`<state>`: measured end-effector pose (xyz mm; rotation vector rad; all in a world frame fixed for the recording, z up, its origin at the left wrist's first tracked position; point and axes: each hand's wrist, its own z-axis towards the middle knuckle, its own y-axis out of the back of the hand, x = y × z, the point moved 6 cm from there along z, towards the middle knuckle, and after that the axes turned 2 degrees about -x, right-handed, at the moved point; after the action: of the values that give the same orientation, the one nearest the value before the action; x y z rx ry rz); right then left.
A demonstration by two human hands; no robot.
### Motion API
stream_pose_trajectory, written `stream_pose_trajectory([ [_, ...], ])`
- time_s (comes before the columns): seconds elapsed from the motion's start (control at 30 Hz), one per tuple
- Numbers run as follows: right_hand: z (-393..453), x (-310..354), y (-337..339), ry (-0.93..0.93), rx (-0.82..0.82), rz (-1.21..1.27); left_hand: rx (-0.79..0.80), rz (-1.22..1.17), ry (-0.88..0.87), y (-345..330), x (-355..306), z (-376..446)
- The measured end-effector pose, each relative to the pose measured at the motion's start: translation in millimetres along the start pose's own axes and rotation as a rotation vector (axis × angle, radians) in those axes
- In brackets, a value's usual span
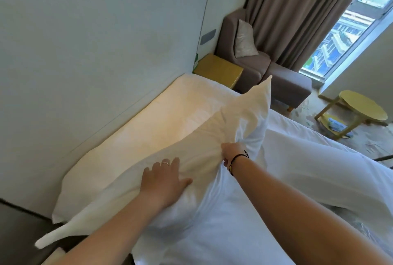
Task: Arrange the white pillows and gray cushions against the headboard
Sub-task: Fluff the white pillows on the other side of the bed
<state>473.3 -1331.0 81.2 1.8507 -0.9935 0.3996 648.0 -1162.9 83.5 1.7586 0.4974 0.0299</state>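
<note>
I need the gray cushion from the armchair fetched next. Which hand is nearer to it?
Right. The right hand grips the white pillow on the side toward the gray cushion; the left hand presses the pillow farther away.

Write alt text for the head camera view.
Two bare hands handle a white pillow on a bed: the left hand presses flat on it, the right hand grips its cover. A second white pillow lies against the pale headboard; a gray cushion sits on an armchair beyond.
</note>
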Motion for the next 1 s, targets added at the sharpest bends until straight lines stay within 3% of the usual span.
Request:
stream_pose_trajectory([
  [0.1, 3, -4, 3, -0.038, -0.019, 0.061, -0.131, -0.015, 0.050, -10, 5, -8],
  [0.23, -2, 24, 11, 0.501, -0.180, -0.631, -0.139, -0.007, 0.113, -11, 13, -7],
  [0.33, -17, 41, 4, 0.984, -0.299, -0.882, -0.161, 0.000, 0.135, -7, 14, -5],
  [0.43, -16, 39, -19, 1.270, -0.040, -0.969, -0.146, -0.023, 0.153, -8, 17, -2],
  [0.5, -4, 30, -33, 1.298, 0.165, -0.994, -0.125, -0.084, 0.182, -10, 22, 0],
  [0.6, 19, 24, -42, 1.307, 0.271, -0.981, -0.141, -0.132, 0.222, -14, 31, 2],
  [0.87, 52, 28, -58, 1.228, 0.320, -1.114, -0.255, -0.097, 0.207, -14, 33, 13],
  [1.0, 48, 48, -66, 1.281, 0.249, -1.188, -0.357, -0.044, 0.171, -2, 34, 27],
])
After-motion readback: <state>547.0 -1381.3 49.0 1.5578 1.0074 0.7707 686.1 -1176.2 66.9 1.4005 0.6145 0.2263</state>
